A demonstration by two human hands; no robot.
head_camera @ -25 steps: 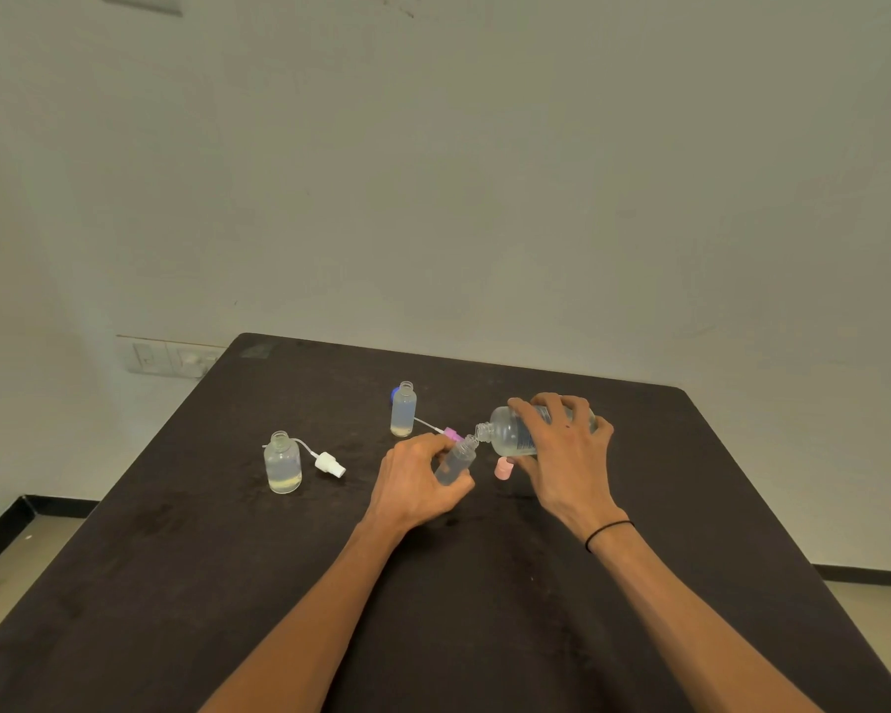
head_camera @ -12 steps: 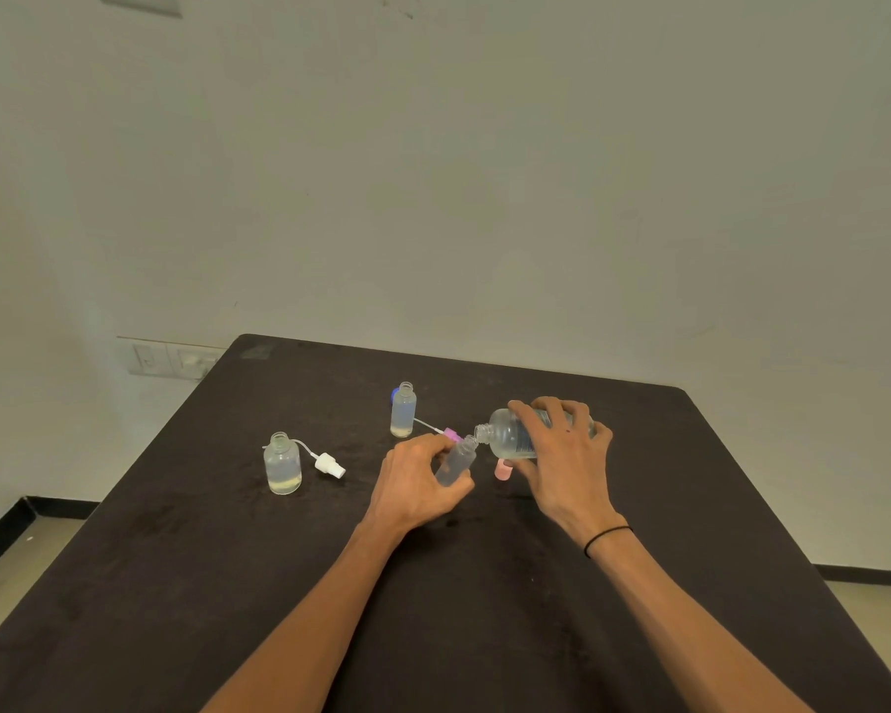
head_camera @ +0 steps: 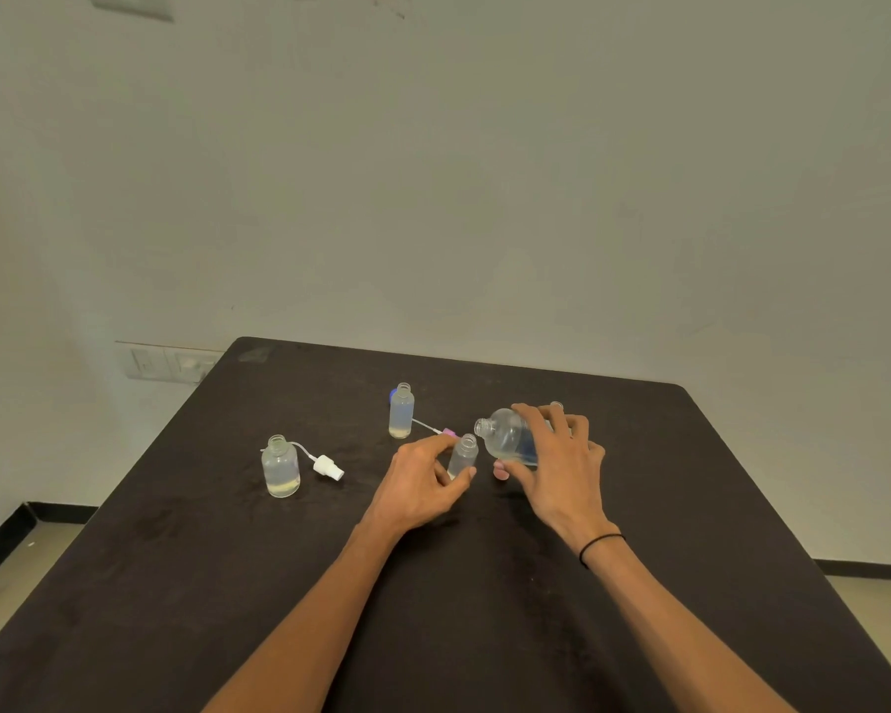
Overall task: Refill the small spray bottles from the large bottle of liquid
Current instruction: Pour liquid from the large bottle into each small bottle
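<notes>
- On the dark counter [head_camera: 484, 609], near its middle, the left hand [head_camera: 417, 486] curls its fingers and thumb round a small clear plastic spray bottle [head_camera: 463, 455], uncapped, standing about upright.
- Just to its right, the right hand [head_camera: 561, 470] grips a larger clear round-bellied plastic bottle [head_camera: 507, 435] from above, tilted with its open mouth near and slightly above the small one's neck; I see no stream between them.
- The large bottle looks partly full, so it is likely light but sloshy; smooth plastic may slip if wet, so a hold round the belly suits it.
- The small bottle looks very light and easy to tip; holding its body low, clear of the narrow neck, seems wisest.
- Further left stand a slim clear bottle [head_camera: 401, 411] and a squat clear bottle [head_camera: 280, 468], both uncapped with little liquid, a white spray head [head_camera: 327, 465] lying beside the squat one.
- A pink spray head [head_camera: 448, 432] lies between the slim bottle and the hands.
</notes>
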